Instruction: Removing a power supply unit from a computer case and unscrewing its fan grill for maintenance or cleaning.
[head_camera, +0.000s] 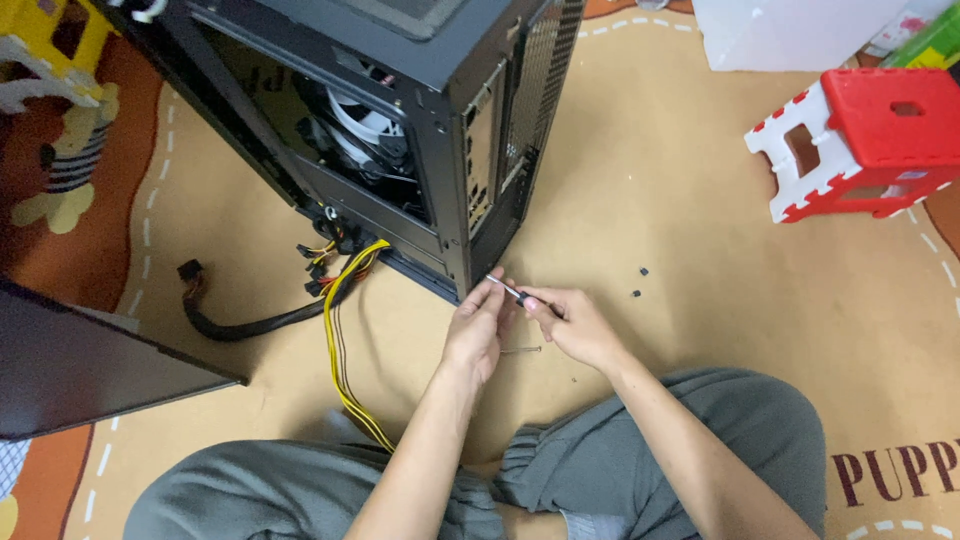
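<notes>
Right hand (578, 325): fingers closed around the dark handle of a screwdriver (510, 291), just beside the lower corner of the computer case.
Left hand (480, 325): fingers curled in, fingertips pinching at the metal shaft near the tip; whether they also hold something small I cannot tell.
Screwdriver: slim, tilted, tip pointing up-left toward the case corner, held between both hands above the mat.
Computer case (400, 120): black, side open, standing on the mat ahead of the hands; a white fan (362, 135) shows inside.
Cables (345, 300): yellow and black wires spill from the case bottom onto the mat, left of the left hand.
Side panel (80, 360): dark flat sheet at the left edge.
Screws (638, 282): two small dark bits on the mat, right of the hands.
Stool (860, 140): red and white plastic, upper right.
Mat (700, 200): tan, dashed white border, dark red lettering at lower right.
Box (790, 30): white, top edge, with a green package beside it.
</notes>
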